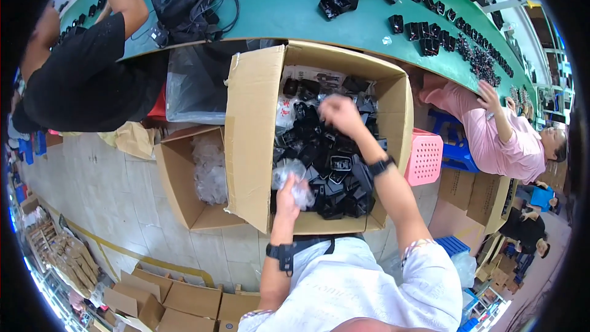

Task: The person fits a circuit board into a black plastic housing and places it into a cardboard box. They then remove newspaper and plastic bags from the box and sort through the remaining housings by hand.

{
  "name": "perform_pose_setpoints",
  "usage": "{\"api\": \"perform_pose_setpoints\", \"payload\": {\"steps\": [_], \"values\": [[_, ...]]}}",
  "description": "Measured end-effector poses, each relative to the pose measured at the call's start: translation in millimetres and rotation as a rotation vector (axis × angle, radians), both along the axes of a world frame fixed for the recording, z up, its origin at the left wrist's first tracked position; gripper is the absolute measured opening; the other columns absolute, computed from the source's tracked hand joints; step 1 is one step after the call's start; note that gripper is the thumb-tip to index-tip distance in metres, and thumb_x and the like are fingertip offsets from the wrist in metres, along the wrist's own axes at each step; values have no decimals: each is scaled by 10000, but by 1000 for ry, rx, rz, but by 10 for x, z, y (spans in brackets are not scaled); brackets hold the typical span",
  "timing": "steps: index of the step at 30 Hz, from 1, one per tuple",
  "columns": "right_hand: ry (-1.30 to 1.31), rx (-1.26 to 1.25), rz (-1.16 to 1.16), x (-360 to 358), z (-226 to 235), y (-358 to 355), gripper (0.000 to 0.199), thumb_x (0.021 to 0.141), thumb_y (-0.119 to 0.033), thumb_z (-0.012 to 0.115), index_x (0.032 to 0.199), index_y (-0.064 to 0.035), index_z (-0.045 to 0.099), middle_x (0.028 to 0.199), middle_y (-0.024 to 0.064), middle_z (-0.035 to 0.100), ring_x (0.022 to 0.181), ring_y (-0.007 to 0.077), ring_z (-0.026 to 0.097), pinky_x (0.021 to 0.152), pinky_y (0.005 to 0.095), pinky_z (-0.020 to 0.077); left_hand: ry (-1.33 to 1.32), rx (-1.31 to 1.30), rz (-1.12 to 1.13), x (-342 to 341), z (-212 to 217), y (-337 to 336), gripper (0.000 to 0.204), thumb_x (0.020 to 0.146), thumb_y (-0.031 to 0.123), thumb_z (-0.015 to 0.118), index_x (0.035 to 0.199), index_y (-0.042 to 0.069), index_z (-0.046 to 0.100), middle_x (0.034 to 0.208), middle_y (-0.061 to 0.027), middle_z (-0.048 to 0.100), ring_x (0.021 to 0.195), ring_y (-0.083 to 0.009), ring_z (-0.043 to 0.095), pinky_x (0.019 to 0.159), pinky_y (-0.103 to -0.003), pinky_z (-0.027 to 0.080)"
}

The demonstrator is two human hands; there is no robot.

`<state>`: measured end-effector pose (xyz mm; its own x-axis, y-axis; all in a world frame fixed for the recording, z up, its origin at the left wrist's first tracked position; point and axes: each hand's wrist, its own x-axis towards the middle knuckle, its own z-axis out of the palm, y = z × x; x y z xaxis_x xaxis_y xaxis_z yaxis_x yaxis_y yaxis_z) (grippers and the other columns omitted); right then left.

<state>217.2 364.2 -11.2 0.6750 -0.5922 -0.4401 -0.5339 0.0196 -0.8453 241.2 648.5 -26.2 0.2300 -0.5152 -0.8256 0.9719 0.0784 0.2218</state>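
An open cardboard box [252, 141] stands in front of me, full of loose black plastic housings [329, 178]. My left hand [287, 200] is closed on crumpled clear plastic bags [294, 178] at the near left inside of the box. Farther in, my right hand [341, 114] hangs over the heap of housings. Its fingers look curled but are smeared by motion, so whether they hold anything is unclear. Some housings at the far side lie beside a printed white plastic sheet [310, 75].
Left of the box stands a smaller carton [175, 172] of clear plastic bags. A pink perforated basket [424, 157] is on the right. Beyond runs a green workbench [270, 3] with rows of black housings. Co-workers sit at left, in black [80, 77], and right, in pink [491, 129].
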Motion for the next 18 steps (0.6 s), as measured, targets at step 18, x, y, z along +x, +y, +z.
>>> {"api": "perform_pose_setpoints", "payload": {"steps": [18], "values": [[-132,-505,67,-430,377,739,119,802,-133,656,752,-41,601,725,157,629,690,345,628,625,412,495,74,-176,-270,85,81,-497,410,952,490,511,1045,99,594,855,-61,641,776,-185,617,696,-317,503]]}}
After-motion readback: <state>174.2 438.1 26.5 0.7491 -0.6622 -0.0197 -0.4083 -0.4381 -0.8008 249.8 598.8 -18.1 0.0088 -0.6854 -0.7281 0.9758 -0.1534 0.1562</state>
